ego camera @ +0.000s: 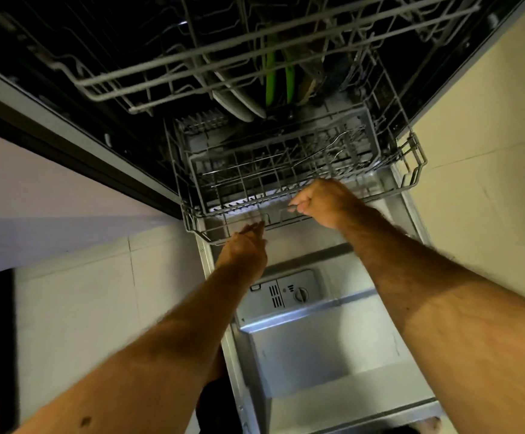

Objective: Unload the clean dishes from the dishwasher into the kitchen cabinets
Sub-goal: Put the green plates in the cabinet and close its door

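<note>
Both arms reach out over the open dishwasher door (333, 349), which lies flat below them with its soap compartment (287, 292) in plain sight. The left hand (245, 245) is at the front edge of the lower rack (411, 170), its fingers stretched toward the wire rail and just touching it, not closed round anything that I can see. The right hand (320, 202) sits a little further in and higher, fingers curled tight round the rack's front rail. The rack is grey wire, partly out over the door. Right behind the hands a grey cutlery basket (283, 161) sits in it, with a few thin metal utensils (336, 145) lying in its compartments. Deeper in the dark, white plates (236, 101) stand on edge beside two bright green plates (289, 79). The upper rack (223, 54) hangs above them
</note>
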